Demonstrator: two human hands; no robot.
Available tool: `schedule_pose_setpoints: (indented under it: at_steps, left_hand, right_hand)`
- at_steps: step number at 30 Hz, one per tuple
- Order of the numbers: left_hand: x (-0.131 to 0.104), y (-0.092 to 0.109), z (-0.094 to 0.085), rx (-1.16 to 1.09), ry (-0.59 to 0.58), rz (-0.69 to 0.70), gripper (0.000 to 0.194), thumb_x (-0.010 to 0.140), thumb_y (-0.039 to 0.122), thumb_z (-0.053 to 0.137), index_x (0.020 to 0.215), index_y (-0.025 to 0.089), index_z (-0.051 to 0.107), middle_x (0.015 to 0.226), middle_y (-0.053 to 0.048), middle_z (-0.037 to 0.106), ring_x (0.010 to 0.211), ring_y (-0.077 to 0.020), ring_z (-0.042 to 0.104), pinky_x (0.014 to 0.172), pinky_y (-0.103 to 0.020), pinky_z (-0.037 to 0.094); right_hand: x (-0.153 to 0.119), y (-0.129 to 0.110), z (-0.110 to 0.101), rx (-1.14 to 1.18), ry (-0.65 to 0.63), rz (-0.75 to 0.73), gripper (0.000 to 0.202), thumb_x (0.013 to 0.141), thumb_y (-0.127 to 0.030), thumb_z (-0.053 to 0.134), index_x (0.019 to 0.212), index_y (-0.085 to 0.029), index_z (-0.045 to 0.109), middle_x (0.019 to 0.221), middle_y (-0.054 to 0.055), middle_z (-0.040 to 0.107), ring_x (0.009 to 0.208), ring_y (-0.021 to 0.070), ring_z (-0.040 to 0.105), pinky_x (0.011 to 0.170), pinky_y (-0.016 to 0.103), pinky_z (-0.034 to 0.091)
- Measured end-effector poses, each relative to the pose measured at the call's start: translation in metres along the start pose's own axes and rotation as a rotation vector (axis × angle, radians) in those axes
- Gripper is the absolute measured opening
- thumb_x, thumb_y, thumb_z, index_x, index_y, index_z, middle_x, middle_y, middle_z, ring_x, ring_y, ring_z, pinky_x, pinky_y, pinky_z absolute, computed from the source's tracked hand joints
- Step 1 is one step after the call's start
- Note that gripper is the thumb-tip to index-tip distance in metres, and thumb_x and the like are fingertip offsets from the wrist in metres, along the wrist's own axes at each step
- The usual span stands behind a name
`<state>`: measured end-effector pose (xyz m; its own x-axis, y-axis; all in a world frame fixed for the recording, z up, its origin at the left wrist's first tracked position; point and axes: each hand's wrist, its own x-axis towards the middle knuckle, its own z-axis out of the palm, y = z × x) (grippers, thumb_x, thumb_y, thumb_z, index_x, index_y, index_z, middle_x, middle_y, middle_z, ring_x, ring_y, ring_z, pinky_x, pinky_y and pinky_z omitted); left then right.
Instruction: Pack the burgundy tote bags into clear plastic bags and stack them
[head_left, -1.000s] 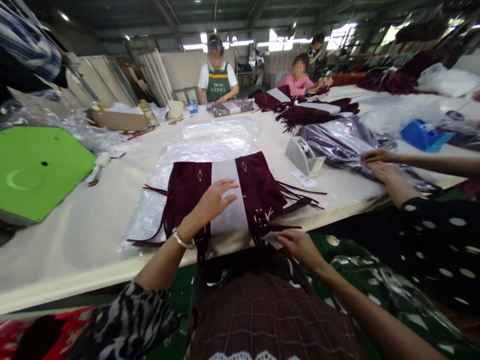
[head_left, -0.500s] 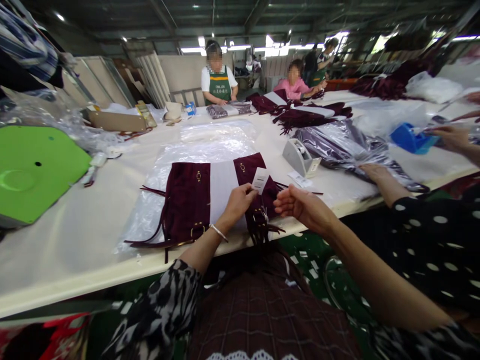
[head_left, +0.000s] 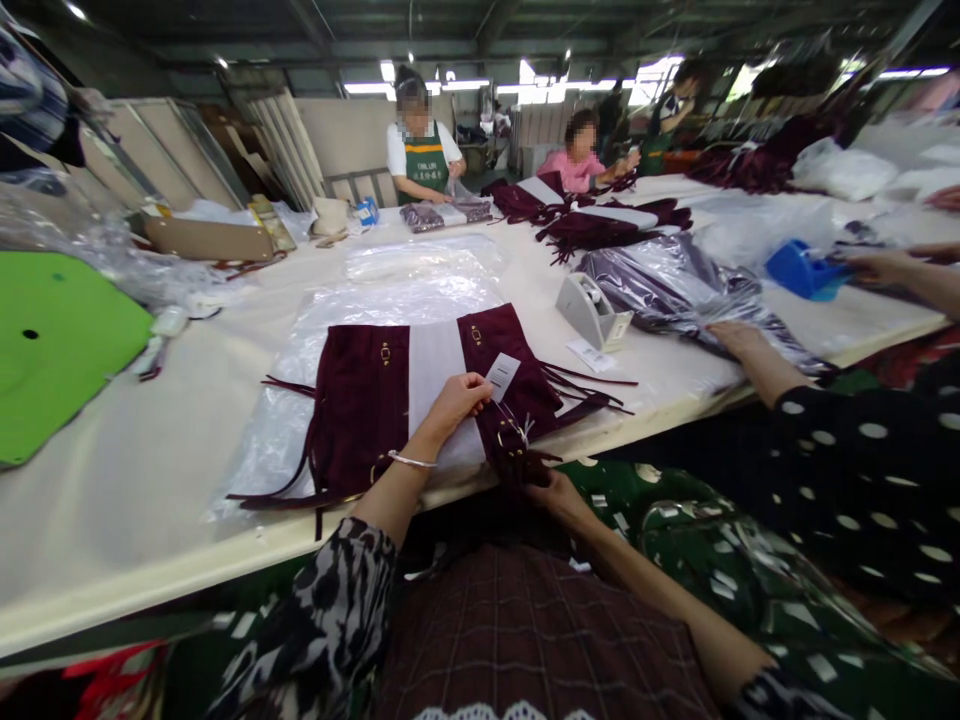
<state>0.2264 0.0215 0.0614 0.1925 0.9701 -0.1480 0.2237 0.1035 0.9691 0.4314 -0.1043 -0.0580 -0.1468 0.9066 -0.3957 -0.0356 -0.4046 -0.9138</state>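
A folded maroon garment (head_left: 360, 400) with gold buckles, long thin straps and a white paper band (head_left: 439, 365) lies on a clear plastic bag (head_left: 270, 440) near the table's front edge. Between thumb and fingers my left hand (head_left: 459, 400) pinches a white tag (head_left: 503, 377), which hangs by a thin cord above the garment's right part. Low at the table edge, my right hand (head_left: 561, 500) has its fingers curled at the maroon straps (head_left: 514, 470) that hang over the side. Some of its fingertips are hidden.
A grey tape dispenser (head_left: 589, 310) stands right of the garment, beside a white slip (head_left: 591, 356). Further right, a co-worker's hand (head_left: 739, 340) rests on a plastic-wrapped bundle (head_left: 660, 285); another hand is near a blue tape dispenser (head_left: 802, 268). A green board (head_left: 67, 350) is at left.
My right hand has dropped from beside the tag to the hanging straps at the table edge. My left hand keeps the tag, now tilted differently, with its cord showing. The view has shifted slightly.
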Motion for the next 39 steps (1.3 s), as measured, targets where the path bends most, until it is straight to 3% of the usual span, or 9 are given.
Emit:
schedule_pose_setpoints:
  at_steps: [6, 10, 13, 16, 20, 24, 27, 32, 39]
  left_hand:
    - [-0.001, -0.003, -0.001, -0.056, -0.005, 0.016, 0.008, 0.071, 0.022, 0.063, 0.075, 0.017, 0.057, 0.067, 0.001, 0.067, 0.051, -0.0074, 0.052, 0.046, -0.017, 0.037]
    - [-0.002, -0.003, -0.002, -0.084, -0.015, 0.03, 0.007, 0.069, 0.019, 0.062, 0.073, 0.017, 0.056, 0.068, 0.0, 0.068, 0.051, -0.0079, 0.053, 0.046, -0.017, 0.036]
    - [-0.004, -0.005, -0.004, -0.1, -0.02, 0.043, 0.006, 0.07, 0.019, 0.061, 0.073, 0.017, 0.056, 0.068, -0.001, 0.068, 0.051, -0.0085, 0.054, 0.046, -0.018, 0.036]
    - [-0.006, -0.007, -0.005, -0.12, -0.019, 0.057, 0.006, 0.07, 0.018, 0.061, 0.072, 0.017, 0.055, 0.064, 0.001, 0.066, 0.051, -0.009, 0.054, 0.046, -0.018, 0.037]
    - [-0.005, -0.009, -0.006, -0.137, -0.014, 0.044, 0.008, 0.07, 0.018, 0.064, 0.069, 0.018, 0.056, 0.051, 0.007, 0.053, 0.045, -0.0085, 0.049, 0.045, -0.018, 0.035]
    - [-0.002, -0.008, -0.005, -0.147, -0.02, 0.009, 0.01, 0.072, 0.017, 0.064, 0.067, 0.017, 0.054, 0.047, 0.007, 0.051, 0.042, -0.0076, 0.047, 0.044, -0.018, 0.034]
    - [-0.003, -0.007, -0.006, -0.17, -0.025, 0.0, 0.014, 0.072, 0.017, 0.065, 0.069, 0.018, 0.052, 0.049, 0.007, 0.053, 0.043, -0.0077, 0.049, 0.045, -0.018, 0.036]
    - [-0.005, -0.006, -0.008, -0.233, -0.035, -0.017, 0.014, 0.071, 0.013, 0.064, 0.075, 0.017, 0.052, 0.057, 0.005, 0.059, 0.048, -0.0088, 0.056, 0.047, -0.017, 0.04]
    - [-0.003, -0.008, -0.008, -0.294, -0.069, -0.051, 0.017, 0.07, 0.009, 0.06, 0.082, 0.018, 0.052, 0.06, 0.006, 0.061, 0.05, -0.0102, 0.059, 0.048, -0.018, 0.041]
  right_hand:
    - [-0.006, 0.01, -0.014, 0.495, -0.229, 0.225, 0.048, 0.062, -0.032, 0.086, 0.104, -0.023, 0.066, 0.095, 0.0, 0.073, 0.084, 0.0176, 0.069, 0.078, 0.036, 0.057]
    - [0.003, 0.012, -0.012, 0.339, -0.111, 0.188, 0.045, 0.055, -0.038, 0.09, 0.087, -0.02, 0.064, 0.066, -0.004, 0.061, 0.058, 0.0104, 0.058, 0.059, 0.024, 0.05]
    - [0.003, 0.002, -0.026, 0.103, -0.015, 0.168, 0.045, 0.053, -0.04, 0.089, 0.085, -0.019, 0.065, 0.066, -0.003, 0.062, 0.06, 0.0128, 0.059, 0.055, 0.024, 0.048]
    - [-0.013, -0.036, -0.067, -0.355, 0.113, 0.033, 0.039, 0.055, -0.046, 0.083, 0.078, -0.018, 0.068, 0.068, 0.0, 0.065, 0.063, 0.0167, 0.06, 0.056, 0.027, 0.047]
    - [-0.04, -0.129, -0.102, -0.727, 0.215, -0.166, 0.037, 0.064, -0.052, 0.074, 0.077, -0.018, 0.07, 0.065, 0.001, 0.066, 0.062, 0.0174, 0.058, 0.057, 0.028, 0.045]
    - [-0.033, -0.212, -0.064, -0.663, 0.121, -0.312, 0.038, 0.067, -0.052, 0.077, 0.079, -0.017, 0.068, 0.066, 0.002, 0.066, 0.061, 0.0159, 0.057, 0.057, 0.026, 0.044]
    - [0.003, -0.236, -0.014, -0.579, -0.008, -0.37, 0.039, 0.069, -0.053, 0.077, 0.077, -0.017, 0.066, 0.062, -0.001, 0.06, 0.056, 0.0126, 0.05, 0.053, 0.025, 0.039]
    - [0.068, -0.225, 0.033, -0.56, -0.065, -0.321, 0.038, 0.061, -0.049, 0.078, 0.075, -0.018, 0.062, 0.055, -0.005, 0.053, 0.05, 0.0096, 0.042, 0.048, 0.023, 0.029]
    - [0.093, -0.21, 0.03, -0.583, -0.124, -0.277, 0.037, 0.065, -0.05, 0.077, 0.072, -0.02, 0.057, 0.054, -0.006, 0.054, 0.048, 0.0099, 0.044, 0.047, 0.023, 0.031]
